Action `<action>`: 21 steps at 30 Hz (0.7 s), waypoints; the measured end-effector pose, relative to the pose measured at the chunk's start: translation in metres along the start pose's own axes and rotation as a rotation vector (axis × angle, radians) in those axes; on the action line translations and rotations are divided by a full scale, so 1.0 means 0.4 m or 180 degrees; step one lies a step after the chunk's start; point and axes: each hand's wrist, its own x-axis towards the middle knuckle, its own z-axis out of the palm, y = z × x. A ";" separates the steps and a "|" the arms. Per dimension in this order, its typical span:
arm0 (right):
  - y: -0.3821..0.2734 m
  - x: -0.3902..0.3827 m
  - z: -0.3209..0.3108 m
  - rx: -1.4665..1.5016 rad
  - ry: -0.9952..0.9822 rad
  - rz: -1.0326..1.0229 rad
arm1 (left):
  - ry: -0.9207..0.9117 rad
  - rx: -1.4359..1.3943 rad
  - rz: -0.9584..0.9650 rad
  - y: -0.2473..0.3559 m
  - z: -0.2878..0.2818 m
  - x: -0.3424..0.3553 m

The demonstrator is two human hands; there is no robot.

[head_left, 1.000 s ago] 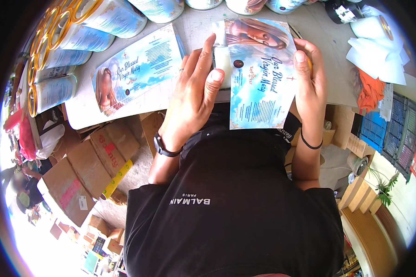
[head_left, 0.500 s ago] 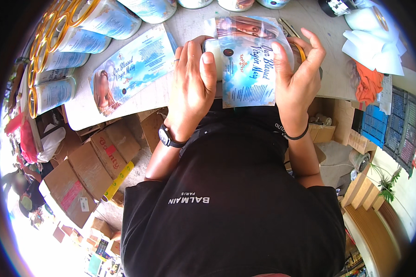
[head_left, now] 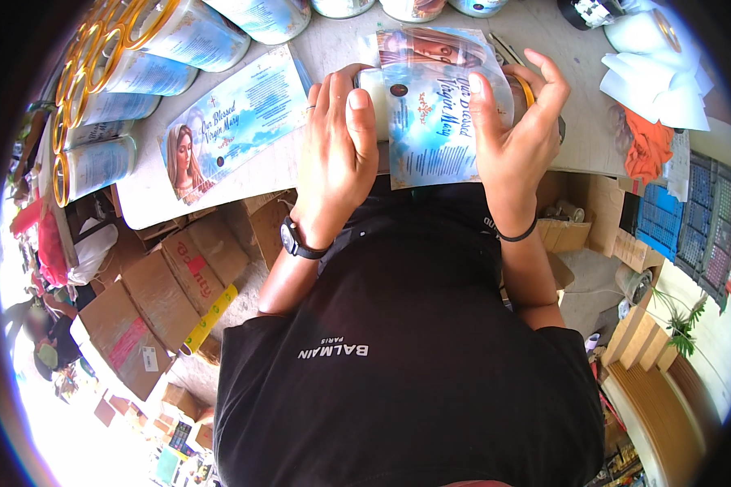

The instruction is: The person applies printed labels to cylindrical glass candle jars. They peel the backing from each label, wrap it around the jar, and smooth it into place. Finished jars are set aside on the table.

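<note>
A white jar [head_left: 371, 86] with a gold rim lies on its side on the table, largely covered by a blue printed label [head_left: 431, 114] picturing a veiled figure. My left hand [head_left: 337, 150] steadies the jar's white end, thumb raised and fingers stretched along it. At the gold-rimmed end, my right hand [head_left: 513, 146] presses its thumb onto the label, index finger lifted; its other fingers are partly hidden behind the jar. The label's near edge hangs past the table's front edge. To the left lies a flat stack of matching labels [head_left: 244, 122].
Rows of labelled jars [head_left: 191, 36] with gold rims stand at the far left and back. Crumpled white sheets [head_left: 654, 89] and an orange cloth [head_left: 648, 144] lie at the right. Opened cardboard boxes [head_left: 150, 296] are below left, blue and grey crates [head_left: 674, 211] at right.
My right thumb has slid slightly left and down across the label, and the label's right side looks more bent. My left hand stays almost still at the jar's white end.
</note>
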 end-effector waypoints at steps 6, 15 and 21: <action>0.003 0.038 -0.062 0.0599 -0.1054 -0.0004 | -0.0035 -0.0111 -0.0083 0.001 -0.002 -0.005; 0.030 0.144 -0.134 0.1837 -0.2866 0.0660 | 0.0005 -0.0128 -0.0153 -0.003 0.003 -0.002; 0.036 0.166 -0.115 0.1812 -0.2968 0.0537 | 0.0046 -0.0114 -0.0162 0.000 0.007 0.004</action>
